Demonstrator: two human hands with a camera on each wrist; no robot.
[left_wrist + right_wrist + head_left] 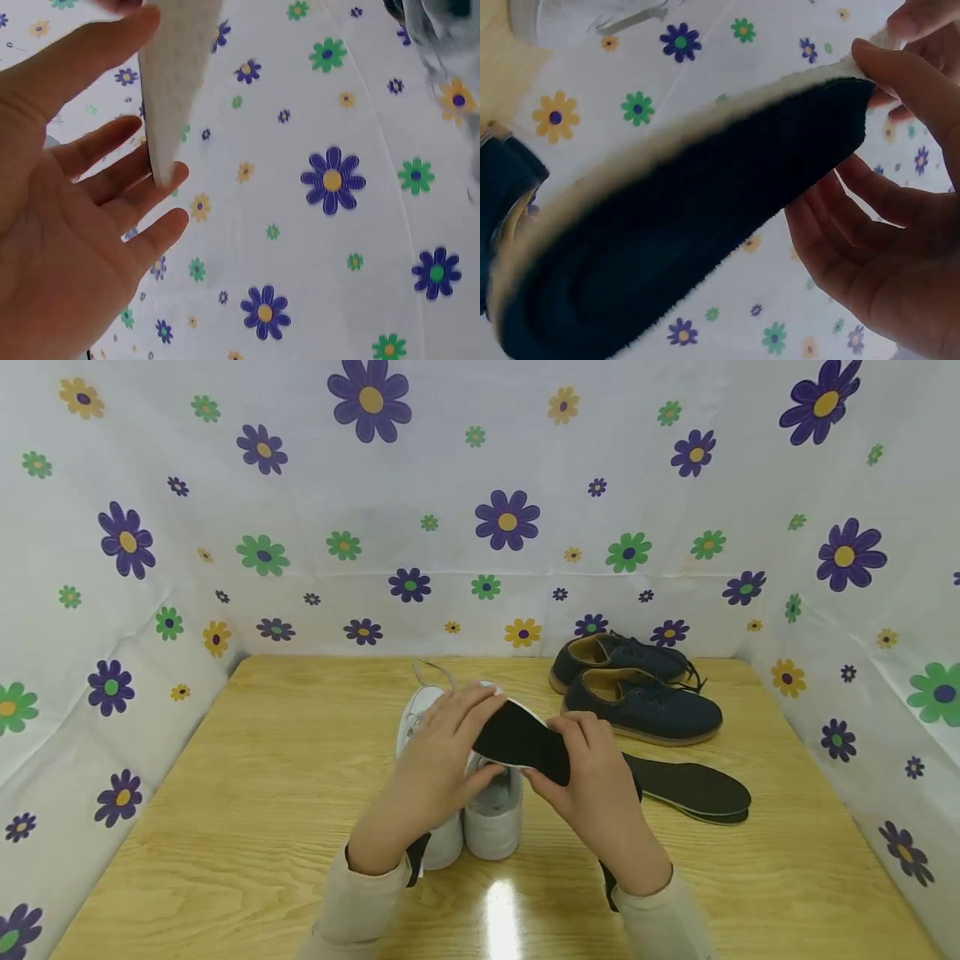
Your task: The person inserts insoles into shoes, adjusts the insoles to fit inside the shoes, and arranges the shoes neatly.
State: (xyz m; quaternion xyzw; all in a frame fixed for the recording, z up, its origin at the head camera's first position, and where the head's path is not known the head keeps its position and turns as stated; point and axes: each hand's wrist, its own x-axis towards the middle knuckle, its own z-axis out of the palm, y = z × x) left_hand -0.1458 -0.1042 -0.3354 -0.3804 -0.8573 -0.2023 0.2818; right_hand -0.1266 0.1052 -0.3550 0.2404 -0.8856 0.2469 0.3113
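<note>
Both hands hold one insole [521, 739] over the white shoes. Its face is black in the head view; the left wrist view shows a pale side [176, 75], and a cream fleecy edge runs along it in the right wrist view. My left hand [431, 768] grips one end, thumb below and fingers over the top. Further right, my right hand [600, 781] holds it between thumb and fingers. Below the left hand stand two white shoes [492, 835], heels toward me, partly covered by that hand and the insole.
Two dark insoles [693, 785] lie overlapped on the wooden table [247, 793], right of the right hand. Behind them sits a pair of navy lace-up shoes [660, 710]. Flower-printed white cloth [450, 452] closes off the back and both sides.
</note>
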